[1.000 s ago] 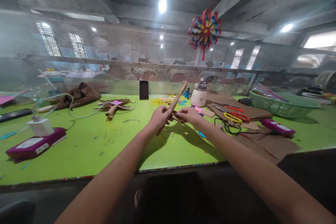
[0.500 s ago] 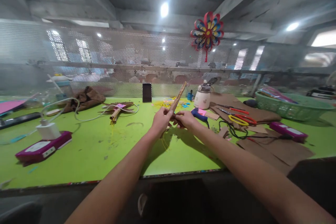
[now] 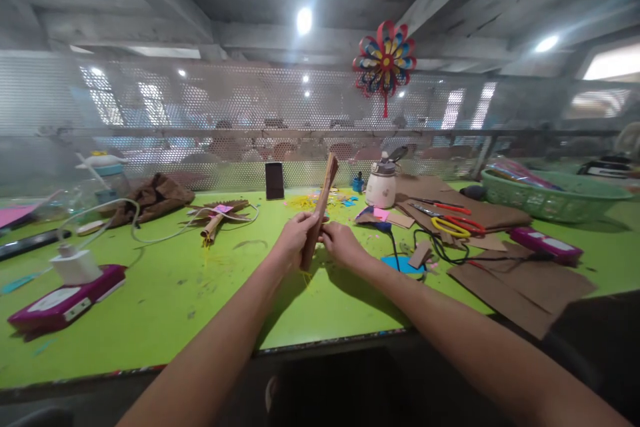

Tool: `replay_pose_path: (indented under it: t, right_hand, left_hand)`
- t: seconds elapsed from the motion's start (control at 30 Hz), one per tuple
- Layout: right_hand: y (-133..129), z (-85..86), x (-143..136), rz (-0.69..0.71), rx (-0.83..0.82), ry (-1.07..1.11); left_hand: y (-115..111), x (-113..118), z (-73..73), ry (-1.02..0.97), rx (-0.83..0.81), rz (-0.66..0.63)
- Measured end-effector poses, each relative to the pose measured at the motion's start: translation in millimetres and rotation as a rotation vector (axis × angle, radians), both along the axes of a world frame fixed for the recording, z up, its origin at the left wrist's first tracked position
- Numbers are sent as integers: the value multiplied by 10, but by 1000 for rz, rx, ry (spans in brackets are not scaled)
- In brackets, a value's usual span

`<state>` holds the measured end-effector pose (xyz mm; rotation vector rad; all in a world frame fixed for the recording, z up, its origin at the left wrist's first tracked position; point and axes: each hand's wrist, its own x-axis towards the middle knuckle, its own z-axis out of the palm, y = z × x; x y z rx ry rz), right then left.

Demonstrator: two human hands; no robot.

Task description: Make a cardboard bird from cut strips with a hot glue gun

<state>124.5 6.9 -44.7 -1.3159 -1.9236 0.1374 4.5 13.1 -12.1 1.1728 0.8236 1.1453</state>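
My left hand [image 3: 295,237] is closed round a long strip of folded brown paper [image 3: 319,217]. The strip stands upright, tilted slightly right at the top, with thin yellow strands [image 3: 306,275] at its lower end. Close against its right side is my right hand [image 3: 343,243], fingers curled; what they pinch is hidden. On the table to the left lies a brown paper piece with a rolled stem [image 3: 213,227], a pink patch and yellow strands. Right of my hands are a blue glue gun [image 3: 381,225] and a blue sheet [image 3: 403,265].
Yellow-handled scissors [image 3: 450,227], red-handled tools [image 3: 453,208] and brown paper sheets [image 3: 523,287] lie at right, near a green basket [image 3: 560,197]. A phone [image 3: 275,181] and a white bottle [image 3: 381,187] stand behind. Purple power strips [image 3: 67,297] and cords lie on both sides.
The brown paper strip has turned more upright, showing its broad side. My right hand has shifted to the strip's right side. The glue gun has moved, and the blue sheet now shows.
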Motion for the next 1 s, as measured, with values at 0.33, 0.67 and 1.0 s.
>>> replay_pose_path:
  t: [0.33, 0.67, 1.0]
  right_hand:
    - [-98, 72, 34, 173, -30, 280]
    - [357, 310, 731, -334, -166, 137]
    - [615, 121, 1099, -607, -365, -162]
  left_hand:
    - [88, -78, -5, 76, -41, 82]
    - [120, -119, -49, 73, -122, -15]
    - [1, -141, 29, 30, -193, -75]
